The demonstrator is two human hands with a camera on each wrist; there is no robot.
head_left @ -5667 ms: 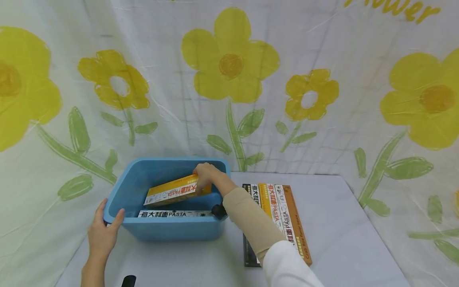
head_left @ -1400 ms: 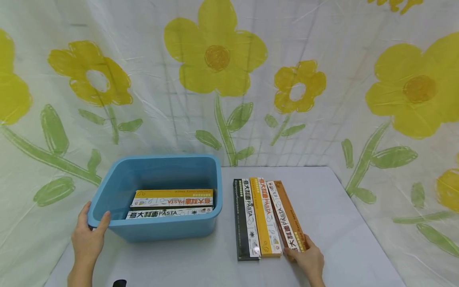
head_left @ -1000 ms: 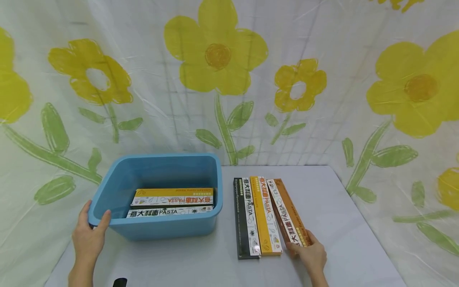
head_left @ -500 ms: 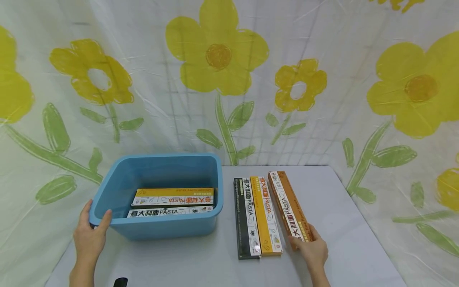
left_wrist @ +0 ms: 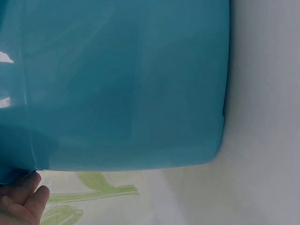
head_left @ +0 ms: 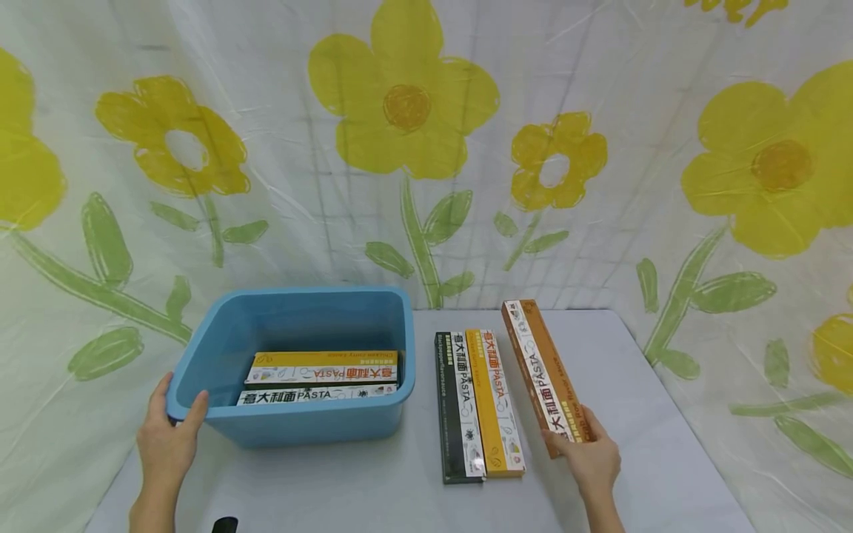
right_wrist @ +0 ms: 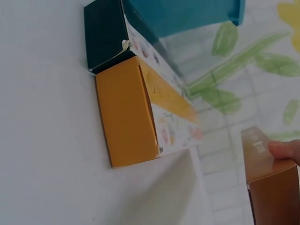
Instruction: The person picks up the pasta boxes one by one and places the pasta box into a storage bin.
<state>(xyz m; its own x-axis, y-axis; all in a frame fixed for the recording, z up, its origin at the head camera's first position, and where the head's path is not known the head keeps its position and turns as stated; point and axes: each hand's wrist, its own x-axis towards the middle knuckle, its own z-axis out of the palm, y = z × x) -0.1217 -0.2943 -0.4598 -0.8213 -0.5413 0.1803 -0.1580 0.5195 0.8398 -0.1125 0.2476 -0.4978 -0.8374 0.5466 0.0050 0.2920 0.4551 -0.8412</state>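
My left hand (head_left: 166, 440) grips the front left corner of a blue plastic bin (head_left: 306, 428), thumb over the rim; the left wrist view has its fingertips at the bin's edge. Inside the bin lie a yellow pasta box (head_left: 326, 359) and a black-and-white pasta box (head_left: 293, 395). At the right, my right hand (head_left: 591, 459) holds a brown crab roe pasta box (head_left: 543, 370) by its near end. That box slants with its far end raised, and in the right wrist view my thumb (right_wrist: 287, 149) presses on it, above the table.
Left of the held box, a black pasta box (head_left: 455, 422) and a yellow pasta box (head_left: 494, 414) lie side by side on the white table (head_left: 640, 437). A flowered curtain (head_left: 466, 222) hangs behind. A small black object (head_left: 225, 525) shows at the front edge.
Earlier my right hand was inside the bin with the yellow box. Since then it has taken the brown box, drawn it rightward from the others and lifted it. My left hand stays on the rim.
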